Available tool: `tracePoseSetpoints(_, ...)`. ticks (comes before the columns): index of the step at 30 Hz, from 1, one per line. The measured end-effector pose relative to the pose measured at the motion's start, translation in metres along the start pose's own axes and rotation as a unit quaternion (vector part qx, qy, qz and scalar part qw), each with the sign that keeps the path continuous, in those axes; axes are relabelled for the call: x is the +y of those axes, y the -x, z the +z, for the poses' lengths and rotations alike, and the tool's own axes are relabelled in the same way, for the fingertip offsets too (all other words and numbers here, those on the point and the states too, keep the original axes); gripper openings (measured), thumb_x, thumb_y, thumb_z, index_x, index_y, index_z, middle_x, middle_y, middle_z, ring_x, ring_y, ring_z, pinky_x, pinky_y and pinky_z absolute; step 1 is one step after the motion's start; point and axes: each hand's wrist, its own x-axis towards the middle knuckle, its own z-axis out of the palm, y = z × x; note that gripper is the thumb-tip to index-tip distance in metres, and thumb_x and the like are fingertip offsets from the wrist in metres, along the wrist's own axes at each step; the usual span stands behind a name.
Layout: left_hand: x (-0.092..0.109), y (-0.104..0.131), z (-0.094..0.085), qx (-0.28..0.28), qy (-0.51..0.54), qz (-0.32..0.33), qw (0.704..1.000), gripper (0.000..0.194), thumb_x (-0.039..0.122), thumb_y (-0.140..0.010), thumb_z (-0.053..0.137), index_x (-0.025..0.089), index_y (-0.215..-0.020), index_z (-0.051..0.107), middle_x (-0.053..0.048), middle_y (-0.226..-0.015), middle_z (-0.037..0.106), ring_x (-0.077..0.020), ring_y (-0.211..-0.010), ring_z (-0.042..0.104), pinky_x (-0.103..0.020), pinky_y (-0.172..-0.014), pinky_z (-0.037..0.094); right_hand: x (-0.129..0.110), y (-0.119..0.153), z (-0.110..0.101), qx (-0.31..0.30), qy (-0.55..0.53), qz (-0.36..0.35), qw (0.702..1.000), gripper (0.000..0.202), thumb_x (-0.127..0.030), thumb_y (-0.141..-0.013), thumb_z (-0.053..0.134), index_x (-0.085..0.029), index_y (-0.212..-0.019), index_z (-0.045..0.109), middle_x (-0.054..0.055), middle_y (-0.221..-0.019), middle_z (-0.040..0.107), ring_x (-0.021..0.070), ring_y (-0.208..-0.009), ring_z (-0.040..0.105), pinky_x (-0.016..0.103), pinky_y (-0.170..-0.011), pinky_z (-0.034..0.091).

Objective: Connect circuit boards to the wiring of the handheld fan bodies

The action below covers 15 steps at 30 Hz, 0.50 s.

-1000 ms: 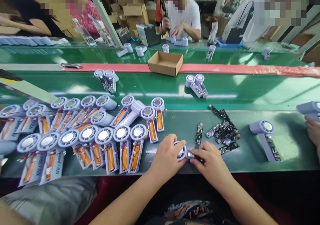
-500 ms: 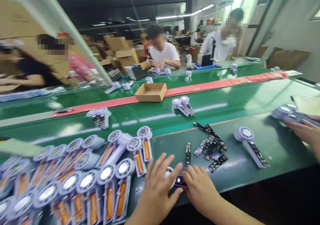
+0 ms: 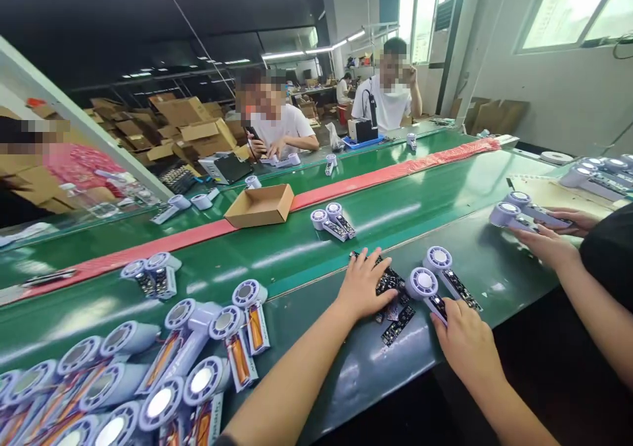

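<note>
The right hand (image 3: pixel 467 340) grasps a lavender handheld fan (image 3: pixel 422 283) by the lower part of its handle, thumb along one side and fingers curled over the other. The fan's round head, with its ringed vents and pale central disc, points away from the wrist and lies between the two hands, just beside the left hand's thumb and apart from it. Dark circuitry shows in the part of the handle the fingers leave bare; whether the fan rests on the bench (image 3: pixel 366 367) or is raised slightly above it, I cannot tell.

The left hand (image 3: pixel 364 286) is spread palm down, its fingers fanned out over a pile of black circuit boards (image 3: pixel 390 282). No grip shows, though the hand hides part of the pile, so contact with it is unclear. One loose circuit board (image 3: pixel 398 327) lies on the near side of the pile, between the left forearm and the right hand.

Just beyond the held fan, a second handheld fan (image 3: pixel 439 258) lies with a circuit board along its open handle, its head close to the first one's. Farther to the right, a co-worker's hands (image 3: pixel 548 245) hold a pair of fans (image 3: pixel 505 214). Left of the left forearm, fans with orange battery cells (image 3: pixel 241 360) crowd the bench
</note>
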Motion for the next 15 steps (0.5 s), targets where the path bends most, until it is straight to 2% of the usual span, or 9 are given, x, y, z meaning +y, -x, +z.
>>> tracePoseSetpoints(1, 0.001, -0.014, -0.002, -0.020, -0.001, 0.008, 1.000, 0.074, 0.058, -0.088, 0.056, 0.022, -0.150, 0.036, -0.013, -0.164, 0.021, -0.0427, -0.150, 0.013, -0.068, -0.118, 0.014, 0.000, 0.002, 0.004, 0.012, 0.005, -0.005, 1.000, 0.019, -0.031, -0.098, 0.047, -0.016, -0.106, 0.056, 0.008, -0.089, 0.064, 0.0235, -0.080, 0.063, 0.033, -0.063, 0.042)
tracePoseSetpoints(3, 0.001, -0.025, -0.004, -0.041, -0.007, 0.018, 0.999, 0.075, 0.063, -0.084, 0.059, 0.024, -0.147, 0.043, -0.011, -0.161, 0.030, -0.0413, -0.148, 0.023, -0.066, -0.118, 0.018, 0.002, 0.004, 0.011, 0.055, 0.013, -0.021, 0.998, 0.023, -0.033, -0.098, 0.045, -0.015, -0.107, 0.057, 0.009, -0.085, 0.064, 0.0233, -0.075, 0.062, 0.032, -0.060, 0.041)
tracePoseSetpoints(6, 0.001, -0.009, 0.002, -0.031, -0.013, -0.015, 0.999, 0.075, 0.066, -0.084, 0.056, 0.025, -0.146, 0.043, -0.009, -0.160, 0.033, -0.0377, -0.147, 0.029, -0.061, -0.118, 0.026, 0.004, -0.004, 0.023, 0.130, 0.028, -0.040, 0.990, 0.032, -0.035, -0.096, 0.046, -0.013, -0.116, 0.057, 0.011, -0.084, 0.065, 0.0251, -0.067, 0.059, 0.035, -0.060, 0.043)
tracePoseSetpoints(9, 0.000, 0.017, 0.013, 0.011, 0.015, -0.066, 0.998, 0.075, 0.064, -0.089, 0.050, 0.020, -0.148, 0.039, -0.012, -0.158, 0.035, -0.0341, -0.144, 0.033, -0.057, -0.116, 0.031, -0.004, -0.018, 0.028, 0.184, -0.016, -0.006, 0.983, 0.052, -0.037, -0.093, 0.046, -0.012, -0.139, 0.046, 0.017, -0.096, 0.066, 0.0352, -0.080, 0.061, 0.045, -0.065, 0.047)
tracePoseSetpoints(12, -0.003, 0.037, 0.017, 0.038, 0.036, -0.087, 0.995, 0.074, 0.063, -0.088, 0.053, 0.016, -0.144, 0.044, -0.015, -0.153, 0.042, -0.0337, -0.140, 0.040, -0.053, -0.113, 0.037, -0.025, -0.024, 0.019, 0.173, -0.108, -0.012, 0.979, 0.062, -0.040, -0.093, 0.042, -0.021, -0.151, 0.032, 0.020, -0.121, 0.060, 0.0411, -0.102, 0.060, 0.052, -0.074, 0.048)
tracePoseSetpoints(15, -0.005, 0.050, 0.011, 0.044, 0.053, -0.071, 0.995, 0.070, 0.060, -0.092, 0.050, 0.016, -0.146, 0.042, -0.015, -0.152, 0.044, -0.0324, -0.139, 0.042, -0.050, -0.113, 0.038, -0.051, -0.023, 0.010, 0.119, -0.159, -0.096, 0.975, 0.055, -0.045, -0.095, 0.034, -0.019, -0.143, 0.042, 0.019, -0.132, 0.054, 0.0391, -0.111, 0.058, 0.052, -0.085, 0.049)
